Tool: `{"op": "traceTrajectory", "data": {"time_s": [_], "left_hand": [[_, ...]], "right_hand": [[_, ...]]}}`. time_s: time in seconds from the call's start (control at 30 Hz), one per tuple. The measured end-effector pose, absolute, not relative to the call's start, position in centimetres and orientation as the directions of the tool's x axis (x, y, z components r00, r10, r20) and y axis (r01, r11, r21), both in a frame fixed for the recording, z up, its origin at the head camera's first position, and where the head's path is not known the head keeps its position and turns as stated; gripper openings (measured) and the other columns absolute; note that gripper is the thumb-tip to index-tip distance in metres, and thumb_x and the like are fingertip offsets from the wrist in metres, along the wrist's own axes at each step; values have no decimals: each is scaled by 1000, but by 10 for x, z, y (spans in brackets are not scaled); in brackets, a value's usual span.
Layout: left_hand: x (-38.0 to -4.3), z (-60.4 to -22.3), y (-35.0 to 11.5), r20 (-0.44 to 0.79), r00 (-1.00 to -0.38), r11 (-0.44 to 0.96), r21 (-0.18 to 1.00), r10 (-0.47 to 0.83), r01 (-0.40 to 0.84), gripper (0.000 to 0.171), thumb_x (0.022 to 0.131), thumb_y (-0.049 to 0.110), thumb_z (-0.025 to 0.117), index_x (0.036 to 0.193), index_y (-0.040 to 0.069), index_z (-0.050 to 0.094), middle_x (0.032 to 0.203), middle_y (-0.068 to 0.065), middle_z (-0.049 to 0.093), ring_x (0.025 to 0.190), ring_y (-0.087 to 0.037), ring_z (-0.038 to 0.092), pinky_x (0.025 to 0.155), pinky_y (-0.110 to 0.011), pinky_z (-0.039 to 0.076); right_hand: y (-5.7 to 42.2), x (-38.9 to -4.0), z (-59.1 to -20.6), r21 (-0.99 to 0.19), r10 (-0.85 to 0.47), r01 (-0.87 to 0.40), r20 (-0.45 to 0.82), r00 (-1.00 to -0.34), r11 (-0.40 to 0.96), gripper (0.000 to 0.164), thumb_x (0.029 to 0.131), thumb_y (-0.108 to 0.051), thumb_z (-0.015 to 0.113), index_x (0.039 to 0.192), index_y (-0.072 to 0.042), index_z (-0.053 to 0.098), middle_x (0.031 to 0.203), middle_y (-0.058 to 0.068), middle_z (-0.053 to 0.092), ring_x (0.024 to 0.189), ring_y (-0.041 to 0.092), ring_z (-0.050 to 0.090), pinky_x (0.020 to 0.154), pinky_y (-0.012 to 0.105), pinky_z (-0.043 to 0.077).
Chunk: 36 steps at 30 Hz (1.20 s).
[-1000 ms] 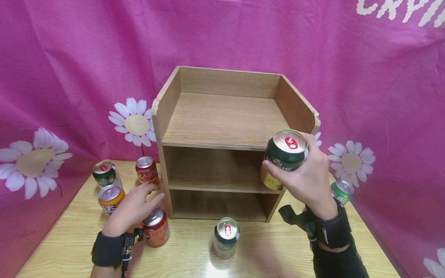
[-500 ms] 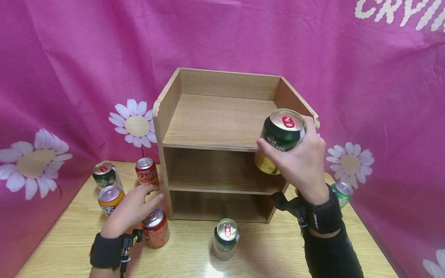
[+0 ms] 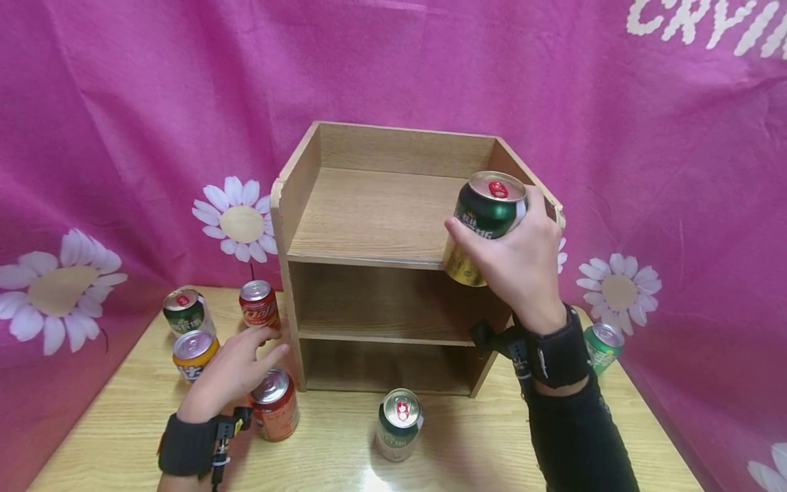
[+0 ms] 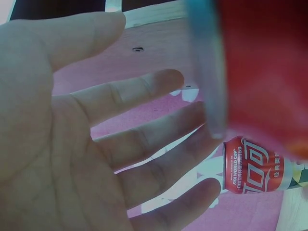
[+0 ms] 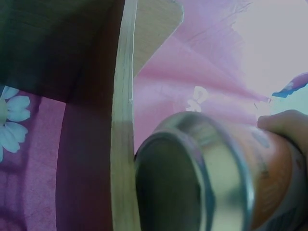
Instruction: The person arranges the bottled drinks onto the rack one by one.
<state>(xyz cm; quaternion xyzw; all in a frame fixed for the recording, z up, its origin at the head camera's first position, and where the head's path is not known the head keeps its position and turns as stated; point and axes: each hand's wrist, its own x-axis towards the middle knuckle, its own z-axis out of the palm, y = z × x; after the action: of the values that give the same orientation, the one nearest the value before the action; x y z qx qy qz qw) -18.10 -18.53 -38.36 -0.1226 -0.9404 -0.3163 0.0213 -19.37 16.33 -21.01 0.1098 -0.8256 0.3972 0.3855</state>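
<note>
Gripped round the side by the right hand [image 3: 527, 263], that green-and-gold can [image 3: 487, 213] is up near the right end of the top shelf [image 3: 375, 212], so imo going in too low could smack its base on the front edge [image 3: 363, 261].

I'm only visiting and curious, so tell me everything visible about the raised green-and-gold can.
The can looks metallic: green above, gold below, with pale lettering, silvery ends and a red pull tab. It is roughly upright, held aloft in the person's right grip, in front of the right part of the wooden shelf unit. Whether can and unit touch is unclear.
</note>
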Motion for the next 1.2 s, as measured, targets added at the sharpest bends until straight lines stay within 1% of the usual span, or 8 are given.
{"op": "traceTrajectory", "data": {"time_s": [0.2, 0.33, 0.43, 0.6, 0.77, 0.9, 1.03, 1.2], "left_hand": [[-181, -384, -184, 116, -969, 769, 591, 217, 243, 46, 94, 33, 58, 122, -3, 57, 118, -20, 60, 106, -35, 57, 84, -52, 48], [-182, -385, -184, 106, -971, 773, 590, 215, 236, 46, 93, 34, 59, 123, -2, 57, 119, -20, 60, 105, -35, 58, 83, -52, 48], [-182, -386, -184, 121, -968, 775, 582, 220, 248, 45, 93, 33, 59, 122, -2, 57, 118, -20, 60, 104, -35, 58, 83, -52, 48], [-183, -386, -184, 111, -970, 778, 579, 219, 242, 46, 93, 34, 58, 122, -2, 57, 118, -20, 60, 105, -35, 58, 83, -52, 48], [-183, -385, -183, 77, -975, 783, 585, 207, 212, 50, 93, 38, 57, 124, -1, 56, 122, -22, 57, 107, -36, 56, 84, -53, 47], [-183, -385, -182, 95, -973, 786, 575, 212, 228, 48, 93, 36, 58, 123, -2, 57, 122, -22, 57, 108, -36, 56, 83, -53, 47], [-183, -385, -181, 92, -973, 787, 574, 212, 225, 47, 93, 36, 58, 123, -1, 57, 122, -21, 57, 107, -36, 56, 83, -52, 48], [-183, -385, -181, 91, -973, 783, 579, 213, 226, 47, 93, 36, 58, 123, -1, 57, 121, -21, 57, 106, -36, 57, 82, -52, 48]], "right_hand": [[160, -200, -209, -600, 190, -395, 684, -704, 695, 78, 67, -51, 79, 120, -2, 48, 100, 12, 64, 88, 21, 59, 73, 36, 46], [155, -202, -210, -629, 241, -315, 638, -731, 711, 84, 66, -58, 76, 120, -2, 45, 100, 13, 63, 87, 24, 59, 72, 39, 47], [153, -203, -211, -650, 256, -286, 608, -752, 704, 88, 66, -61, 75, 123, -3, 41, 103, 13, 61, 89, 25, 59, 74, 40, 49], [150, -208, -218, -641, 216, -326, 618, -756, 695, 92, 67, -56, 77, 130, -5, 33, 111, 14, 58, 95, 25, 57, 80, 42, 49], [149, -214, -229, -612, 167, -384, 652, -740, 691, 94, 67, -48, 81, 132, -5, 29, 114, 14, 55, 101, 26, 55, 84, 43, 46], [147, -218, -238, -593, 138, -418, 672, -727, 688, 94, 68, -46, 82, 133, -6, 28, 114, 13, 54, 101, 26, 56, 84, 42, 46], [144, -221, -243, -574, 132, -423, 688, -714, 701, 96, 69, -45, 82, 136, -6, 25, 114, 14, 53, 101, 27, 55, 83, 42, 46], [138, -221, -245, -562, 119, -415, 683, -721, 716, 97, 73, -48, 78, 139, -6, 19, 115, 17, 49, 102, 28, 53, 83, 43, 45]]}}
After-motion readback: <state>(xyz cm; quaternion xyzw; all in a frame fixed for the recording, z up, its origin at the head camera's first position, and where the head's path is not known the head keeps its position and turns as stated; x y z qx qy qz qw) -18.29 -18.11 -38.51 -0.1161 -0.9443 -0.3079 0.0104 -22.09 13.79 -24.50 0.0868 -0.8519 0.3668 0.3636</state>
